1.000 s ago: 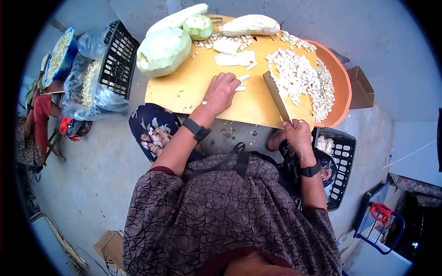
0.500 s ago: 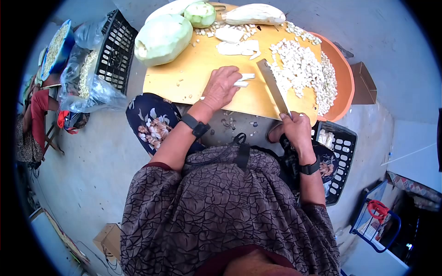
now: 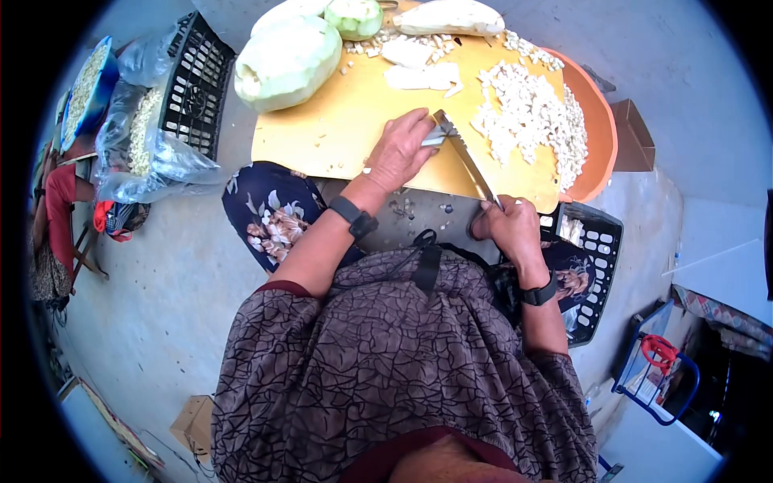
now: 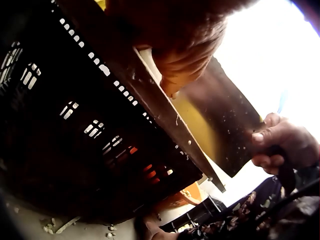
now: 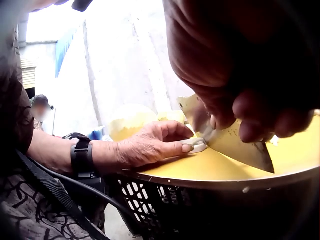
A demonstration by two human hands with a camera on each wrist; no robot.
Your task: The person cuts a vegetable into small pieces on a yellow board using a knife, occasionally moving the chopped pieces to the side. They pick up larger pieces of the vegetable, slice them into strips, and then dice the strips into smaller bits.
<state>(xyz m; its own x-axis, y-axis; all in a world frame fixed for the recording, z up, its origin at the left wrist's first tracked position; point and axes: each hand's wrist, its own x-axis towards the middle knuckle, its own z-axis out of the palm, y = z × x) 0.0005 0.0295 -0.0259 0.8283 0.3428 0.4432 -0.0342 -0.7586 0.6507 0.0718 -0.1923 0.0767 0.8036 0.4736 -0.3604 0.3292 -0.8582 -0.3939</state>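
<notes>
On the yellow cutting board (image 3: 322, 149), my left hand (image 3: 400, 150) holds white vegetable strips (image 3: 435, 135). Its thumb and curled fingers pinch them in the right wrist view. A broad-bladed cleaver (image 3: 469, 161) is gripped by its handle in my right hand (image 3: 515, 229). The blade's far end stands right at the strips' ends, close to the left fingertips. To the right of the blade lies a heap of white diced pieces (image 3: 519, 113). Flat cut slices (image 3: 423, 76) lie beyond the left hand. In the left wrist view, the cleaver (image 4: 225, 120) shows its broad side.
A large peeled pale-green gourd (image 3: 288, 64), a smaller green one (image 3: 354, 18) and a long whitish one (image 3: 449, 18) lie at the board's far side. An orange basin (image 3: 600, 153) with diced pieces adjoins its right edge. Black crates (image 3: 193, 88) stand on the floor.
The cleaver's blade has swung left from beside the diced heap to the strips' ends. My left hand has shifted slightly right with the strips. The head view has tilted a little.
</notes>
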